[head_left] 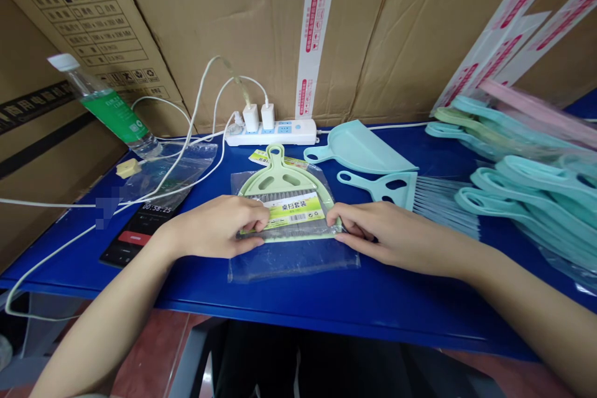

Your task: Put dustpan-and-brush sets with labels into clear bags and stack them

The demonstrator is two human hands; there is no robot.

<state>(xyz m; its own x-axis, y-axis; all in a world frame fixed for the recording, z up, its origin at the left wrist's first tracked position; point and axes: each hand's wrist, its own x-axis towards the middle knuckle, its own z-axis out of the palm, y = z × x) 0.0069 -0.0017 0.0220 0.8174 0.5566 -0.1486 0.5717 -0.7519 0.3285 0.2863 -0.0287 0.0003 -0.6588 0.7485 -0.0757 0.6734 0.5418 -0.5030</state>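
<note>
A pale green dustpan and brush set (pixel 278 175) lies flat on the blue table in a clear plastic bag (pixel 298 263), its handle pointing away from me. A yellow-green label card (pixel 301 206) shows over the grey bristles. My left hand (pixel 219 224) pinches the set's left side near the card's lower corner. On the right side, my right hand (pixel 373 233) has its thumb and curled fingers closed on the dustpan's rim and the bag. Just beyond my right hand rest a loose turquoise dustpan (pixel 368 146) and a turquoise brush (pixel 396 189).
Several bagged turquoise sets (pixel 536 193) are piled at the right, a pink one on top. A white power strip (pixel 280 132) with chargers stands behind. At the left are a phone (pixel 144 221), a tilted water bottle (pixel 114 115) and loose white cables. Cardboard boxes (pixel 242 25) wall the back.
</note>
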